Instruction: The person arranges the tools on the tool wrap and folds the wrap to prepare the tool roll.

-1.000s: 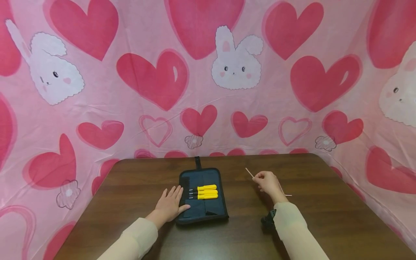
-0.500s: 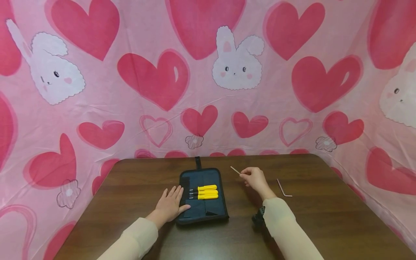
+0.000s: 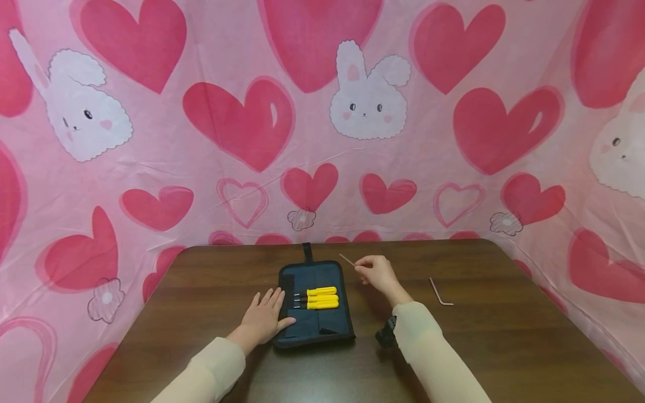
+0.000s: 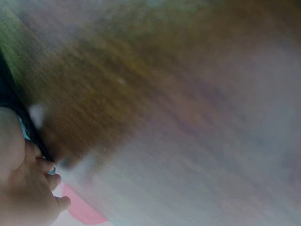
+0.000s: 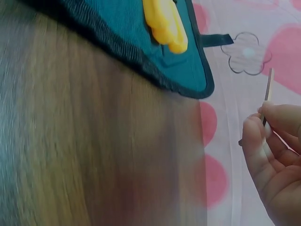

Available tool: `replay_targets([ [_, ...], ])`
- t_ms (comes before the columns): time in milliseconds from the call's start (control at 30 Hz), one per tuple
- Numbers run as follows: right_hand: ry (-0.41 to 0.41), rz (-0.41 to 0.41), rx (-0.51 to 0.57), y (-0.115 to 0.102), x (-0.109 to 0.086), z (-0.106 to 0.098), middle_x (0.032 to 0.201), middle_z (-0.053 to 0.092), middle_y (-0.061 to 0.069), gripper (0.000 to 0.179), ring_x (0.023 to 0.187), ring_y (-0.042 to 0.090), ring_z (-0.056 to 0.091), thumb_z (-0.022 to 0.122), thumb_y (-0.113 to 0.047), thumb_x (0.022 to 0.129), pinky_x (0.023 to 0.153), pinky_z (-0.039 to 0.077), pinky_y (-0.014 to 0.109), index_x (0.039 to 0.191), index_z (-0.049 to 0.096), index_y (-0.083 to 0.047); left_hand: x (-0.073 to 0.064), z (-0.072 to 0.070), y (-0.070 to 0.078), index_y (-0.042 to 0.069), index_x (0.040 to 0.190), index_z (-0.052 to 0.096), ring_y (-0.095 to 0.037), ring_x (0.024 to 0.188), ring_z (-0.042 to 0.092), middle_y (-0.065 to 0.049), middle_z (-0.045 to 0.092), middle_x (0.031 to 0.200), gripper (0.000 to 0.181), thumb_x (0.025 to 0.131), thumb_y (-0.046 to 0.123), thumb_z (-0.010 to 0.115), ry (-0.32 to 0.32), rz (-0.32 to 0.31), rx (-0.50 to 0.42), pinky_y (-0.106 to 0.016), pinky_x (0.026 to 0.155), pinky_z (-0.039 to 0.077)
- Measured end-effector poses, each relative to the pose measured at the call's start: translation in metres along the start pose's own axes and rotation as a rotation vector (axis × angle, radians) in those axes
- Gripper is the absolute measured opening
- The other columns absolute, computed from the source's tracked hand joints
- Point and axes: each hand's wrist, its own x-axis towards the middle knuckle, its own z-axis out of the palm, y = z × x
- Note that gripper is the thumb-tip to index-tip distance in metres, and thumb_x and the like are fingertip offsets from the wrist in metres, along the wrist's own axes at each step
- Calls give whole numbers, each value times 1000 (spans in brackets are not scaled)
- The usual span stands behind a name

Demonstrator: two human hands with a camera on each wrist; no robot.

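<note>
An opened dark blue tool pouch (image 3: 330, 273) with black edging lies on the table. Yellow-handled screwdrivers (image 3: 322, 298) sit across its middle, their shafts pointing left. My left hand (image 3: 262, 319) rests flat, fingers spread, on the pouch's left edge; in the left wrist view only part of that hand (image 4: 28, 193) shows beside the dark edging. Between thumb and fingertips my right hand (image 3: 378, 274) pinches a thin metal hex key (image 5: 269, 87), raised beyond the pouch's upper right corner. Its long arm points up and away, while the fingers cover its middle.
Another L-shaped hex key (image 3: 437, 292) lies on the brown wooden table (image 3: 484, 347), right of my right hand. A black strap (image 3: 307, 252) sticks out from the pouch's far edge. Behind the table hangs a pink cloth (image 3: 312, 151) with hearts and rabbits.
My right hand has carried its hex key leftward, close to the pouch, uncovering the other hex key on the table. The left hand stays in place.
</note>
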Motion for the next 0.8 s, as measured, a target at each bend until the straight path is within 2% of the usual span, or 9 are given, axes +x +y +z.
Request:
replay_targets([
  [433,-51,-30,-10,-9,4,22,78,63,13,12,59,19,57,66,-8,84,60,53,30,93,69,-1,-1,-6,2,-2,136,40,-34,129,31,-17,37,141,76,88,57,46,-16,-4,13,-53,105,19],
  [667,-91,-79,-35,-14,2,36,78,62,4,8,60,19,57,67,-7,84,59,53,29,90,70,-2,-1,-5,2,-2,136,40,-34,129,32,-17,38,140,76,88,56,47,-8,-2,1,-53,104,19],
  [800,-126,-96,-55,-17,1,42,81,63,4,9,61,17,57,66,-7,85,60,53,28,91,70,-2,0,-3,1,-3,136,40,-35,129,31,-18,37,141,75,88,55,47,-7,2,-8,-54,104,18],
])
